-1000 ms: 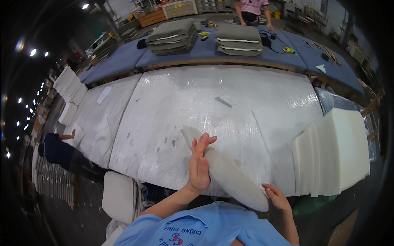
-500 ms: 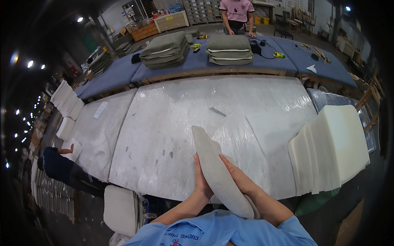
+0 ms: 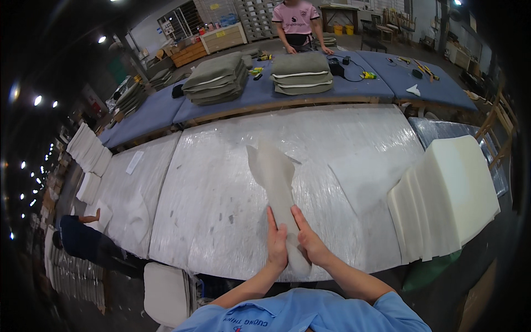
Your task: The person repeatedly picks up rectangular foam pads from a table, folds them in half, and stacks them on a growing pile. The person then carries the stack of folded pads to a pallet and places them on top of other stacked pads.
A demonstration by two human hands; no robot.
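- Foam sheet (image 3: 275,180), white, rolled lengthwise on plastic-covered table (image 3: 221,182)
- left hand (image 3: 276,243) and right hand (image 3: 311,242) flat-fingered, pressing its near end from both sides
- grip underneath probably loose, unclear

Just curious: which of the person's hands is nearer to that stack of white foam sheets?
Right. The right hand grips the rolled white sheet on the side facing the foam stack; the left hand grips the far side.

Foam piece (image 3: 278,193): near end hidden between left hand (image 3: 276,245) and right hand (image 3: 311,245). Person in pink (image 3: 299,22): head cut off by top edge. Small tools (image 3: 419,71) on blue bench (image 3: 354,83): too small to identify. Picture corners: dark.
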